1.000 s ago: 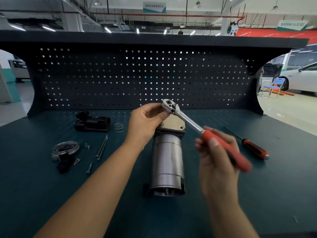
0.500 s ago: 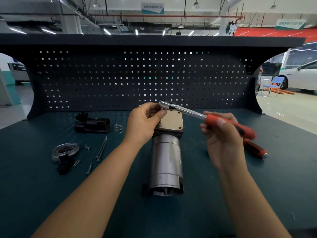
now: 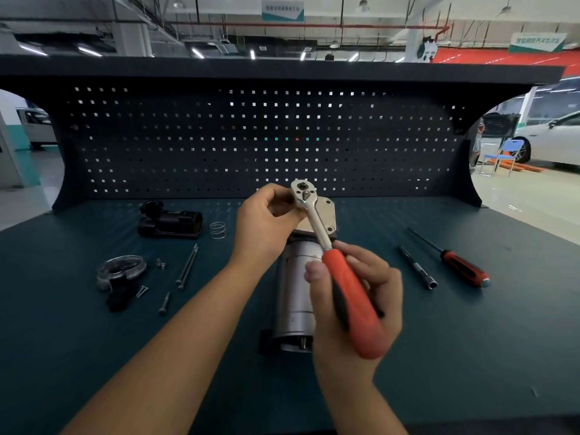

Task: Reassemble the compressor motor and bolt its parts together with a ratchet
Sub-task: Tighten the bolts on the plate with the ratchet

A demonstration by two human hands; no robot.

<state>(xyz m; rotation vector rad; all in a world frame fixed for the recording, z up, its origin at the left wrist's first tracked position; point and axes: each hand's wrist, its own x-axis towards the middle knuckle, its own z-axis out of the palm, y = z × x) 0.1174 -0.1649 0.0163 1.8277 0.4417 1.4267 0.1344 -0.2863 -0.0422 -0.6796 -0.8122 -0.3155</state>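
Observation:
The silver compressor motor (image 3: 293, 296) lies lengthwise on the dark bench, its flat metal end plate (image 3: 326, 215) at the far end. My right hand (image 3: 357, 296) grips the red handle of a ratchet (image 3: 317, 224), whose chrome head sits over the plate's far left corner. My left hand (image 3: 266, 221) has its fingers curled at the ratchet head, pinching it from the left. The bolt under the head is hidden.
Left of the motor lie a black housing (image 3: 169, 221), a coil spring (image 3: 217, 230), two long bolts (image 3: 187, 265), several small screws (image 3: 164, 302) and a round gauge part (image 3: 120, 271). To the right rest an extension bar (image 3: 417, 267) and a red screwdriver (image 3: 452, 259). A pegboard (image 3: 251, 136) backs the bench.
My right hand has swung the ratchet handle from the far right toward me, so it now points down the motor. The left hand stays at the ratchet head.

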